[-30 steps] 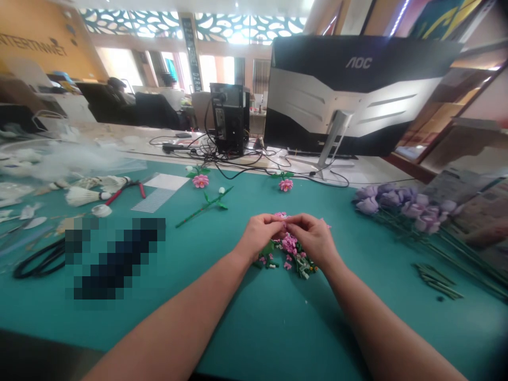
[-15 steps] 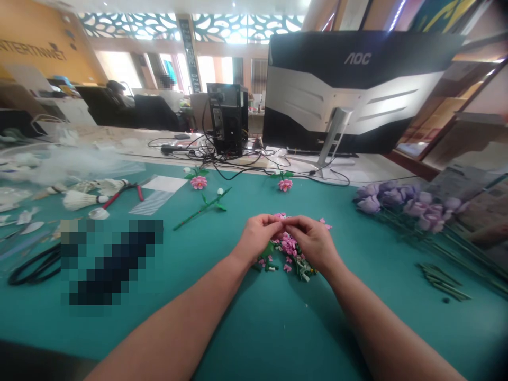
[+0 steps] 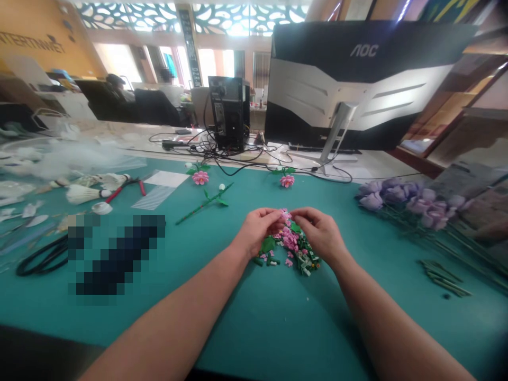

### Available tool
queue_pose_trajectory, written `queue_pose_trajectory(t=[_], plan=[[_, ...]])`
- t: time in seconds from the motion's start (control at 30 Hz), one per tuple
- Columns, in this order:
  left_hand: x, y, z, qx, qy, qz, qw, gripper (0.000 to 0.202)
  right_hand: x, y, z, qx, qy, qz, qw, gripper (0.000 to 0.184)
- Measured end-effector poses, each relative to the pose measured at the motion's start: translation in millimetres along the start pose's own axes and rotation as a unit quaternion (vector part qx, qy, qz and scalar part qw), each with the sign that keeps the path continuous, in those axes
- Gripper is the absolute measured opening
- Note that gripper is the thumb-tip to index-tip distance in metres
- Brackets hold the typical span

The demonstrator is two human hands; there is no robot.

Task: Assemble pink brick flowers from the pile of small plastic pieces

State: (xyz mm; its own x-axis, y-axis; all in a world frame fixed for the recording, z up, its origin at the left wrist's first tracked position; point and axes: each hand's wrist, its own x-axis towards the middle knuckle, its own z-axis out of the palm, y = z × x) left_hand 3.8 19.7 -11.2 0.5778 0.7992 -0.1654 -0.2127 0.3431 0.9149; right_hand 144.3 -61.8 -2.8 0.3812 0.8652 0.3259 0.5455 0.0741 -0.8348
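My left hand is closed, its thumb and fingers pinching a small pink building-block flower piece. Just to the right, my right hand has thumb and index finger bent together close to that piece; whether anything small sits in its pinch is hidden. Below both hands lies a heap of loose pink petal pieces mixed with green and white pieces. A green leaf piece rests by the left fingers.
Behind lie two pink block flowers and a green stem. Purple flowers and green strips are on the right. Shuttlecocks, red-handled pliers and a black cable occupy the left; a monitor stands behind.
My hands have drawn slightly apart at the fingertips, so the pink piece between them now shows. More of the heap beneath is visible. The camera view has shifted a little.
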Motion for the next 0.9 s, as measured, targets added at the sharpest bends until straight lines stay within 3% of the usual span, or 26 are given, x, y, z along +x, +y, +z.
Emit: queue_pose_trajectory(t=[0.23, 0.5, 0.77, 0.9], plan=[[-2, 6, 4.2, 0.028, 0.044, 0.040, 0.998, 0.010, 3, 11, -2, -0.028, -0.018, 0.015, 0.999, 0.021], [-5, 29, 20.4, 0.027, 0.018, 0.064, 0.997, 0.010, -2, 4, -3, -0.133, -0.019, -0.022, 0.991, 0.024], [14, 15, -1.5, -0.036, 0.055, 0.048, 0.997, 0.008, -6, 6, 3, -0.166, -0.053, -0.066, 0.982, 0.018], [14, 11, -4.4, -0.043, 0.040, 0.046, 0.997, 0.007, -10, 5, 8, -0.214, -0.107, -0.114, 0.964, 0.014]])
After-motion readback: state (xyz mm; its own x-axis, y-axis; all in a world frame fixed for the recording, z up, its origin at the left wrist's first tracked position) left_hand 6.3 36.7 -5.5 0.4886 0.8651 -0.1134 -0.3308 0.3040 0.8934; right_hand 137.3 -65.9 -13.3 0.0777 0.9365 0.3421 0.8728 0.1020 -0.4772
